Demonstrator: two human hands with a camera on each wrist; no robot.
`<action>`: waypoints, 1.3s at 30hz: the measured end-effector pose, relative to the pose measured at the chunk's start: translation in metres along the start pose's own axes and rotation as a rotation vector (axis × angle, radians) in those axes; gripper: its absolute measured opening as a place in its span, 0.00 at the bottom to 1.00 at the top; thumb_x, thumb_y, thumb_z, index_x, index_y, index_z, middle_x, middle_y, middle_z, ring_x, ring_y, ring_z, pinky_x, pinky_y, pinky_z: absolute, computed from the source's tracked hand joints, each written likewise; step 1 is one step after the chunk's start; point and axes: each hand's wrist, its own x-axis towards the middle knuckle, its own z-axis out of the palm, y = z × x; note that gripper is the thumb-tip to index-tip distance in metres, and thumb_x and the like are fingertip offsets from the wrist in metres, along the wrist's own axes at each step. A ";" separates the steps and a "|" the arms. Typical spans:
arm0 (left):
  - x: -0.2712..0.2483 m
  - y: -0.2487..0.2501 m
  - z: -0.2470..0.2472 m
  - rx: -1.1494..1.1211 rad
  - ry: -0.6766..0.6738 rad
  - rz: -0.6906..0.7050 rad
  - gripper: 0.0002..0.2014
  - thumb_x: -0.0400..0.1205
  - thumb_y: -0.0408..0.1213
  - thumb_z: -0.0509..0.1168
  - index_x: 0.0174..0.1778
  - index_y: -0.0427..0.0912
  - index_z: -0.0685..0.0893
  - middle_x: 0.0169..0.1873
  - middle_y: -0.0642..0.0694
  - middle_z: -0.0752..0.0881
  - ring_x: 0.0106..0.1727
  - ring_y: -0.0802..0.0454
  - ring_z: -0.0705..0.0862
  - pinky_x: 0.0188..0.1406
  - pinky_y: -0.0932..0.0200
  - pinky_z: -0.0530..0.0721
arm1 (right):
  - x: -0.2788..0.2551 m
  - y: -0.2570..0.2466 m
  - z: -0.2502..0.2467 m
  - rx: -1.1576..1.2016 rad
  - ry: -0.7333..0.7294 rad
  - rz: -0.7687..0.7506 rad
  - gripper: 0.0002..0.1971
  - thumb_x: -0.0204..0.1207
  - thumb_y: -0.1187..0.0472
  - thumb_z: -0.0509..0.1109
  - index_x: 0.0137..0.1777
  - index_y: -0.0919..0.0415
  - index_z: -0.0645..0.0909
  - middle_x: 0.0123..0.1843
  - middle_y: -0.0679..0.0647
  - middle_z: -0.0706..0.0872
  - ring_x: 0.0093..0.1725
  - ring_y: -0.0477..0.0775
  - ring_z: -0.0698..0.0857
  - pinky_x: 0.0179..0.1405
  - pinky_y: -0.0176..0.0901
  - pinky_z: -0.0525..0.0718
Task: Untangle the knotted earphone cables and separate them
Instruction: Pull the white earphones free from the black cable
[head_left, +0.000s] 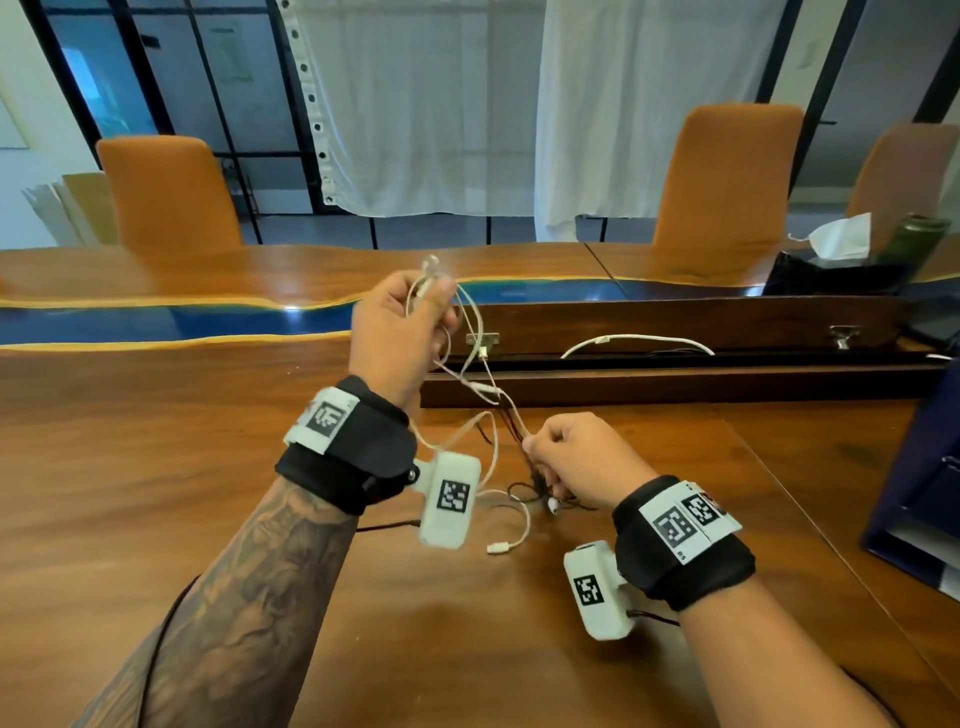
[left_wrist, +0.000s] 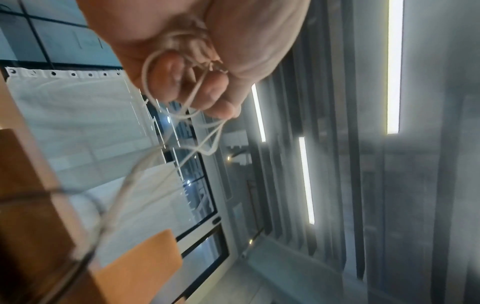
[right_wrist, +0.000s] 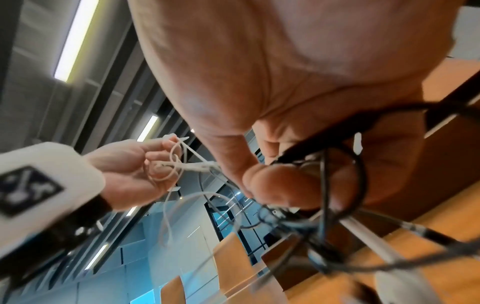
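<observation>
My left hand (head_left: 402, 332) is raised above the wooden table (head_left: 208, 519) and grips a bunch of white earphone cable (head_left: 470, 332), its earbud ends poking out above the fingers. The left wrist view shows white cable loops (left_wrist: 197, 107) wound round the curled fingers. Lower and to the right, my right hand (head_left: 576, 460) pinches the black earphone cable (head_left: 511, 426). The black cable (right_wrist: 337, 164) loops round those fingers in the right wrist view. White and black strands cross between the two hands. The white cable's plug (head_left: 498, 548) lies on the table.
A long open cable trough (head_left: 675, 353) with a white charging cable (head_left: 639, 340) runs across the table behind the hands. A black tissue box (head_left: 831, 275) and a dark bottle (head_left: 917, 234) stand at the far right. Orange chairs (head_left: 166, 192) line the far side.
</observation>
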 end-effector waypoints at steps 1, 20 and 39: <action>0.005 0.005 -0.003 -0.040 0.036 0.009 0.05 0.88 0.35 0.64 0.46 0.43 0.82 0.29 0.51 0.82 0.22 0.59 0.73 0.21 0.65 0.72 | 0.000 0.003 0.001 -0.036 0.003 0.010 0.14 0.86 0.54 0.67 0.41 0.61 0.82 0.30 0.52 0.84 0.24 0.45 0.80 0.34 0.46 0.86; 0.016 -0.027 -0.027 0.586 -0.042 0.036 0.07 0.84 0.36 0.70 0.44 0.36 0.84 0.32 0.48 0.83 0.31 0.56 0.79 0.33 0.62 0.80 | -0.007 0.015 -0.025 -0.110 0.132 -0.111 0.12 0.83 0.52 0.71 0.39 0.55 0.84 0.42 0.46 0.88 0.46 0.43 0.84 0.40 0.37 0.75; -0.031 -0.058 -0.003 0.960 -0.718 -0.182 0.19 0.84 0.47 0.70 0.70 0.50 0.84 0.66 0.55 0.85 0.67 0.56 0.83 0.69 0.57 0.79 | -0.002 -0.004 -0.022 0.128 0.178 -0.325 0.08 0.87 0.55 0.65 0.47 0.49 0.82 0.32 0.33 0.82 0.34 0.36 0.79 0.43 0.46 0.79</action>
